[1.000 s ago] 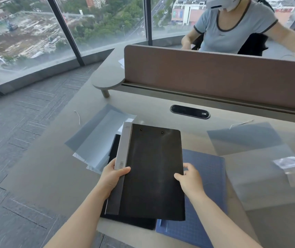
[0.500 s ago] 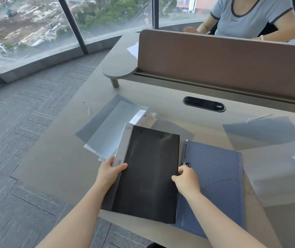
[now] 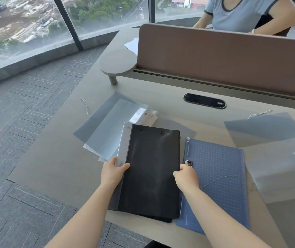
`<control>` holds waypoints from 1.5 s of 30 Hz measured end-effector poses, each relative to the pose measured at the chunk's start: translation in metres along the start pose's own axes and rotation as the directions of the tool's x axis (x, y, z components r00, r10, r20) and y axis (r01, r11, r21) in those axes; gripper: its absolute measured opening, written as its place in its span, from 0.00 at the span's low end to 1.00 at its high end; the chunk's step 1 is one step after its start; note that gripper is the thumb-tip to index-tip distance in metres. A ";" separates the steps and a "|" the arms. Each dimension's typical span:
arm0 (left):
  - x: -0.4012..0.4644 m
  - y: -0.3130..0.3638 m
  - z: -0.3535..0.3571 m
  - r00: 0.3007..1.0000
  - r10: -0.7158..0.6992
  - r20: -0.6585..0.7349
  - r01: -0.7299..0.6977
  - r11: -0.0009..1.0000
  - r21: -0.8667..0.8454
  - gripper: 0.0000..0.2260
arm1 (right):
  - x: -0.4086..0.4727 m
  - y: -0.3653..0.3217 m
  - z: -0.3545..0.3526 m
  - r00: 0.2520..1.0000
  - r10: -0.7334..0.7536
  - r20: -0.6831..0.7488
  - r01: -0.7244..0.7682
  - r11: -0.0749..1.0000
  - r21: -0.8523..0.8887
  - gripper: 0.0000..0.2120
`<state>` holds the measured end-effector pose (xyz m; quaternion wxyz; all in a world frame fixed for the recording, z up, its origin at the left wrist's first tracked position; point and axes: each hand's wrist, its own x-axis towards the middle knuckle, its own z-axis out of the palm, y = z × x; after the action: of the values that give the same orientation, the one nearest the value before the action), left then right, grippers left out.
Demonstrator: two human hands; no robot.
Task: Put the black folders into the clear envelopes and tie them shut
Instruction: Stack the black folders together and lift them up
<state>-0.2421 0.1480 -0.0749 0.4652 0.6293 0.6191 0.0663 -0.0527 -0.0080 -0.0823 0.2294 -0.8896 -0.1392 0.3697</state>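
Observation:
A black folder (image 3: 152, 169) with a white spine label lies on top of a stack of black folders at the desk's near edge. My left hand (image 3: 113, 170) grips its left edge at the white spine. My right hand (image 3: 186, 176) pinches its right edge. Clear envelopes (image 3: 105, 129) lie fanned out to the left of the stack, one with a white string (image 3: 86, 107). More clear envelopes (image 3: 263, 129) lie at the right, also with a string (image 3: 259, 114).
A blue grid-patterned zip pouch (image 3: 218, 176) lies right of the stack, under my right hand. A brown divider panel (image 3: 223, 58) closes off the desk's far side, with a person seated beyond it. A black cable port (image 3: 205, 101) is set in the desk. Carpet floor lies left.
The folder has come down from a raised position onto the stack and shifted left, uncovering the blue pouch. Both hands keep their hold on its edges.

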 end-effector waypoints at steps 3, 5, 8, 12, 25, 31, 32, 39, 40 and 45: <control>0.001 0.001 -0.001 1.000 -0.023 -0.006 0.023 1.000 -0.008 0.08 | 0.002 -0.001 0.001 1.000 0.026 0.010 -0.026 0.999 0.032 0.17; 0.002 0.003 -0.003 0.999 -0.039 -0.002 0.039 0.999 -0.023 0.08 | 0.003 -0.004 0.001 0.998 0.046 0.035 -0.048 0.997 0.067 0.15; 0.004 0.006 -0.005 0.997 -0.075 0.025 0.077 0.988 -0.132 0.08 | 0.005 -0.004 0.002 0.997 0.075 0.031 -0.078 0.991 0.109 0.09; 0.006 0.008 -0.015 0.969 -0.205 0.137 0.237 0.928 -0.289 0.12 | 0.005 -0.004 -0.001 0.997 0.081 -0.005 -0.077 0.956 0.284 0.17; -0.016 0.079 -0.009 0.958 -0.085 0.274 0.193 0.896 -0.400 0.09 | -0.005 -0.007 -0.062 0.991 0.053 -0.124 0.049 0.713 0.700 0.07; -0.028 0.127 -0.017 0.957 0.005 0.290 0.108 0.922 -0.373 0.11 | -0.008 -0.001 -0.085 0.998 0.032 -0.051 0.020 0.614 0.789 0.07; -0.031 0.135 -0.018 0.954 0.022 0.300 0.094 0.925 -0.368 0.12 | -0.010 0.000 -0.089 0.999 0.029 -0.036 0.012 0.596 0.803 0.08; -0.062 0.174 -0.021 0.936 0.146 0.319 -0.009 0.918 -0.396 0.07 | -0.015 0.011 -0.106 0.997 -0.011 0.078 -0.067 0.412 0.909 0.07; -0.066 0.178 -0.021 0.932 0.156 0.327 -0.013 0.916 -0.401 0.05 | -0.014 0.011 -0.108 0.997 -0.015 0.078 -0.066 0.390 0.919 0.06; -0.083 0.190 -0.022 0.915 0.232 0.329 -0.070 0.897 -0.436 0.10 | -0.013 0.013 -0.118 0.991 -0.081 0.109 -0.078 0.322 0.944 0.07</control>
<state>-0.1386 0.1271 0.1050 0.6904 0.5638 0.4392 0.1122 0.0243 -0.0610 -0.0078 0.6948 -0.5617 0.0861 0.4408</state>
